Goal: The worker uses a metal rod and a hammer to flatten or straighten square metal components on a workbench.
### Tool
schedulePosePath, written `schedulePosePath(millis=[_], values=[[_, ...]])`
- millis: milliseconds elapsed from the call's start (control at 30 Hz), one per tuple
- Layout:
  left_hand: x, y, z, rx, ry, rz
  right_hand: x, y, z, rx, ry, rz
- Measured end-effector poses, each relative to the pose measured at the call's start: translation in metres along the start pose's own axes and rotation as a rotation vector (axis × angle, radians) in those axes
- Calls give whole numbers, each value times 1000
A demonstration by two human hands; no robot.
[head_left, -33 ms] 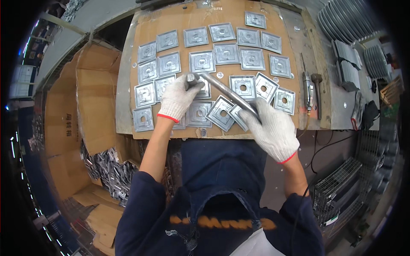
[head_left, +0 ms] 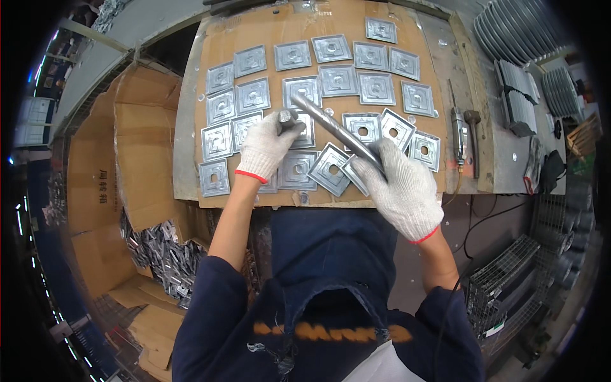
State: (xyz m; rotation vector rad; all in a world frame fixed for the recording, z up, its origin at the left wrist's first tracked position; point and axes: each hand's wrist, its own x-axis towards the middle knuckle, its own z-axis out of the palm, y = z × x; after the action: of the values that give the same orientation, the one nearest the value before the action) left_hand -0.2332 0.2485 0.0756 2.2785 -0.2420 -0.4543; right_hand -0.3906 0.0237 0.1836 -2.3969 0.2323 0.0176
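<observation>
My left hand, in a white knit glove with a red cuff, is closed around a short metal rod seen nearly end-on. It stands over a square metal plate that the glove partly covers. My right hand, gloved alike, grips the lower end of a long round metal bar. The bar slants up and left, its free end above and beside the rod, apart from it in the picture. Several more square plates lie around; some, like this plate, have a round hole through the middle, others have a closed centre.
A cardboard sheet covers the bench under the plates. At the right lie a pneumatic tool and a hammer. A carton at the left stands beside heaped metal pieces. A wire basket stands low right.
The bar's free end has risen slightly up and left, and my right hand has shifted a little left with it. My left hand and the rod hold nearly still.
</observation>
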Motion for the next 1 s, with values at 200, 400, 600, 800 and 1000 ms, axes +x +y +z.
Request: schedulePosePath(millis=[200, 400, 600, 800, 1000], values=[[-3, 4, -1, 29, 6, 19, 27, -31, 31, 174, 178, -225], [-3, 6, -2, 188, 18, 2, 48, -5, 49, -323, -164, -124], [-2, -5, 18, 31, 162, 26, 26, -4, 14, -41, -5, 5], [-13, 23, 15, -175, 196, 63, -2, 26, 26, 220, 107, 118], [-18, 53, 9, -219, 107, 159, -16, 70, 59, -136, -93, 198]])
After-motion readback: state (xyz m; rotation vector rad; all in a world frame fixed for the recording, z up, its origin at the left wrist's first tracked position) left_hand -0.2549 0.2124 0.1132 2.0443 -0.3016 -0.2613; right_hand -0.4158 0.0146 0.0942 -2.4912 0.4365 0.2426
